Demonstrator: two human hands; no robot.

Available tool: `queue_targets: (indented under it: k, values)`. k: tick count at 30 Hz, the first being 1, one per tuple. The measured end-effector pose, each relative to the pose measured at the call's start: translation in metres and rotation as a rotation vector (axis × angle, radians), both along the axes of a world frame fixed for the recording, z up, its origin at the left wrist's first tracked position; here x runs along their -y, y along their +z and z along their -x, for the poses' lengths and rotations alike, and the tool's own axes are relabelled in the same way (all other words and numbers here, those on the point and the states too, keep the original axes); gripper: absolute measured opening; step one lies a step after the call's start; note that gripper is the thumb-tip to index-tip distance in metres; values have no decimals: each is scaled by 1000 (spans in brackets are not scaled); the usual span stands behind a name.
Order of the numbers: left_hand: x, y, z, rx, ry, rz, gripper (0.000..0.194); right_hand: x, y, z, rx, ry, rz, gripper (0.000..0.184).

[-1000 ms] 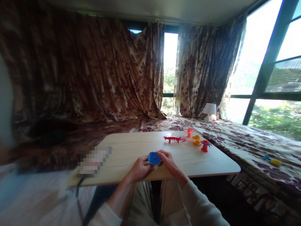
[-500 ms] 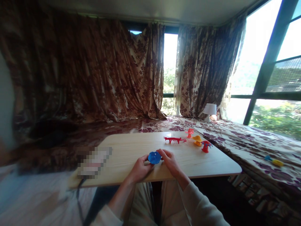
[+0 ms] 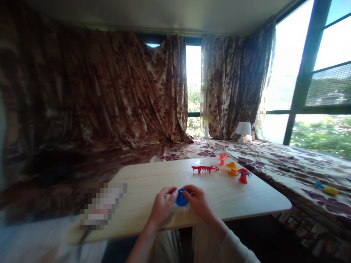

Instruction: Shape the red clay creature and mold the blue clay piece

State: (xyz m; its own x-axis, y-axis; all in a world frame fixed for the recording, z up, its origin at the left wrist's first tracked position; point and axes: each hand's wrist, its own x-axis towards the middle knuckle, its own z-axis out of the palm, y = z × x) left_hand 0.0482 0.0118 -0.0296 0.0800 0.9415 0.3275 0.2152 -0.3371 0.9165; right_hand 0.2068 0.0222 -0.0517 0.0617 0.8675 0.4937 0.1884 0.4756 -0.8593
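A blue round plastic piece (image 3: 181,201), shaped like a shallow cup or cap, is near the front edge of the pale wooden table (image 3: 145,179). My left hand (image 3: 162,206) pinches its left rim between thumb and fingers. From the other side my right hand (image 3: 200,202) grips the right rim, with the thumb over the face of the piece. Parts of the rim are hidden behind my fingers. Beyond my hands stands a long red spiky piece (image 3: 204,169) on thin legs.
A pinkish-red toy (image 3: 222,159), a yellow one (image 3: 232,168) and a red one with blue strips (image 3: 243,176) stand on the table's right. A blurred-out object (image 3: 105,206) with a cable lies left. Beyond are a lamp (image 3: 243,128) and a blue-and-yellow item (image 3: 330,190).
The blue piece has tipped in my hands, and my fingers have shifted to its upper left and right rim. The view has shifted, so the table appears lower.
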Motion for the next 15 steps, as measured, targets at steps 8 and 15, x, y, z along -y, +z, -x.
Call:
queue_targets:
  k: [8,15]
  values:
    - [-1,-1,-9,8,77,-17,21,6,7,-1,75,7,-19,20]
    - [-2,-2,-15,14,107,-22,20,13,15,-1,121,72,-42,19]
